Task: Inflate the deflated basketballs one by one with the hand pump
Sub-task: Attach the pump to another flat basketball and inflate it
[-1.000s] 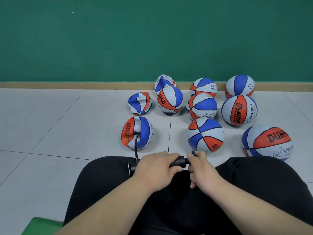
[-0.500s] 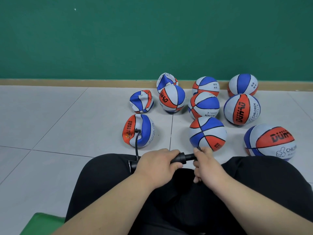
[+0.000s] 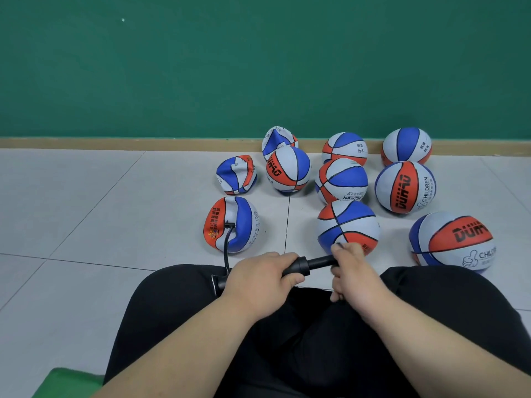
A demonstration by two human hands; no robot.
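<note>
A black hand pump (image 3: 306,266) lies across my lap. My left hand (image 3: 258,278) grips its barrel. My right hand (image 3: 349,268) grips the handle at the rod's end, pulled out a little to the right. A black hose (image 3: 226,248) runs from the pump's left end up to the valve of a dented red, white and blue basketball (image 3: 232,224) on the floor. Two more crumpled balls lie behind it, one (image 3: 236,175) further back and one (image 3: 277,139) by the wall.
Several round inflated balls stand on the tiled floor to the right, the nearest (image 3: 349,225) just beyond my right hand and a big one (image 3: 452,242) at far right. A green wall with a wooden skirting (image 3: 115,143) closes the back. A green seat edge (image 3: 66,382) shows at lower left.
My right hand has drawn the pump handle out to the right, exposing more of the rod. My left hand has kept its hold on the barrel.
</note>
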